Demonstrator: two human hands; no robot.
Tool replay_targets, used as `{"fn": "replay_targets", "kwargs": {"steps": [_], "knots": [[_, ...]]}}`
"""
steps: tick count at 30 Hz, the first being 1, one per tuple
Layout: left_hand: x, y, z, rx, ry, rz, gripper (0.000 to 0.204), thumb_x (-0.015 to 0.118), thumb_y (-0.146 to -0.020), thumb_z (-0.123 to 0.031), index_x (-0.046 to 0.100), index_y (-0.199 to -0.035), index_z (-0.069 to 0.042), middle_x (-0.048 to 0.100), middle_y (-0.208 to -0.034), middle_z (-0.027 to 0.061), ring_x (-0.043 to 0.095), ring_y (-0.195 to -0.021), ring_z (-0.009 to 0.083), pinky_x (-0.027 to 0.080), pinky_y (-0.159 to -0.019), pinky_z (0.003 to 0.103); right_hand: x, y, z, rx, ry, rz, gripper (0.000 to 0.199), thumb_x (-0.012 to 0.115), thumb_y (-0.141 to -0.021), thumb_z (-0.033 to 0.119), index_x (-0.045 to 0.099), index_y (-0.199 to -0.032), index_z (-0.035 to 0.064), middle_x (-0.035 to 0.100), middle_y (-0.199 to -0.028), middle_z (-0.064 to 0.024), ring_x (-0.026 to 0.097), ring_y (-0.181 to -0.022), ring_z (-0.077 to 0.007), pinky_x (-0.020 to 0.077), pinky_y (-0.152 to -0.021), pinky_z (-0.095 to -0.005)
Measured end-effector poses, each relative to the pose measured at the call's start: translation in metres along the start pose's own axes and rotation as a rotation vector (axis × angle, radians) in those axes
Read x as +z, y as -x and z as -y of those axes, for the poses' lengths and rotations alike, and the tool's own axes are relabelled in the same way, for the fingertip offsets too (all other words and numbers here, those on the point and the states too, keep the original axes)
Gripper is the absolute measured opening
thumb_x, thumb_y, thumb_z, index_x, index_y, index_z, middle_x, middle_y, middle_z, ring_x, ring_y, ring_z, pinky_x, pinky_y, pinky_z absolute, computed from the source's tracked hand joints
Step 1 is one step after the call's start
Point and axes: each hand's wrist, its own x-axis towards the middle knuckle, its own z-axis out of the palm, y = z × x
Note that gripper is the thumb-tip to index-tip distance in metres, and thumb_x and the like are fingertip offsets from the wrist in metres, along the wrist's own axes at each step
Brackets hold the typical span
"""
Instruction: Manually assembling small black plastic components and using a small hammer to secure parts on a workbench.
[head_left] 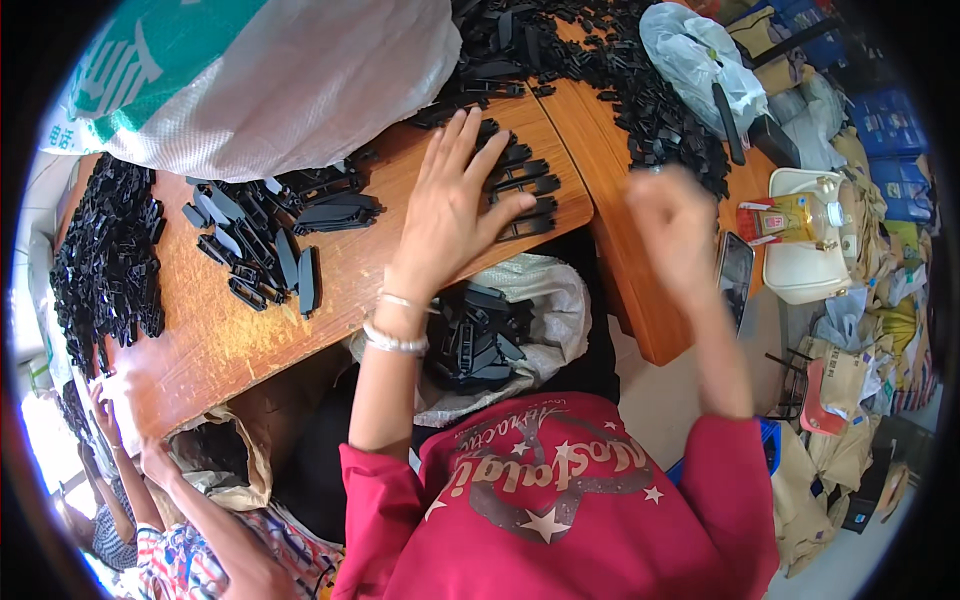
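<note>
The left hand (448, 200) is spread open over a row of black parts (543, 186). The right hand (674, 225) is blurred; its grip I cannot tell.

Black plastic parts (110, 260), orange-brown wooden table (230, 340), green-and-white sack (300, 95), crimson star-printed shirt (600, 545); white bracelet (395, 343), white plastic bag (690, 60)

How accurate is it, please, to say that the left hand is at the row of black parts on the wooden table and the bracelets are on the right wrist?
Not quite: the head view shows the bracelets on the left wrist, not the right. The left hand is indeed at the row of black parts on the wooden table.
</note>
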Motion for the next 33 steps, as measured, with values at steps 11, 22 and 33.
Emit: {"fn": "replay_targets", "kwargs": {"steps": [11, 22, 33], "knots": [[0.03, -0.007, -0.006, 0.016, -0.131, -0.128, 0.041, 0.065, -0.085, -0.035, 0.066, -0.116, -0.007, 0.052, -0.131, 0.0234, 0.044, -0.124, 0.0388, 0.029, -0.109, 0.048, 0.102, 0.061, 0.067, 0.094, -0.147, -0.189, 0.042, 0.06, -0.087, 0.004, 0.049, -0.126, -0.0074, 0.052, -0.117, -0.0218, 0.051, -0.104, -0.037, 0.0427, -0.089, -0.0428], [-0.024, 0.054, -0.031, -0.324, -0.034, -0.034, 0.045, 0.051, -0.087, 0.0, 0.049, -0.132, 0.001, 0.04, -0.143, 0.0253, 0.047, -0.123, 0.0424, 0.041, -0.102, 0.044, 0.114, 0.005, 0.053, 0.016, 0.224, -0.194, 0.051, 0.06, -0.091, 0.021, 0.046, -0.13, -0.0083, 0.05, -0.126, -0.0225, 0.045, -0.116, -0.0381, 0.034, -0.098, -0.0476], [-0.039, 0.071, -0.023, -0.29, 0.082, -0.034, 0.044, 0.059, -0.078, 0.004, 0.058, -0.123, 0.0, 0.051, -0.126, 0.0214, 0.057, -0.107, 0.0369, 0.048, -0.088, 0.043, 0.115, -0.012, 0.038, -0.122, 0.075, -0.178, 0.046, 0.058, -0.091, 0.019, 0.048, -0.129, -0.0043, 0.053, -0.124, -0.0202, 0.048, -0.116, -0.0354, 0.0358, -0.097, -0.045]]}}
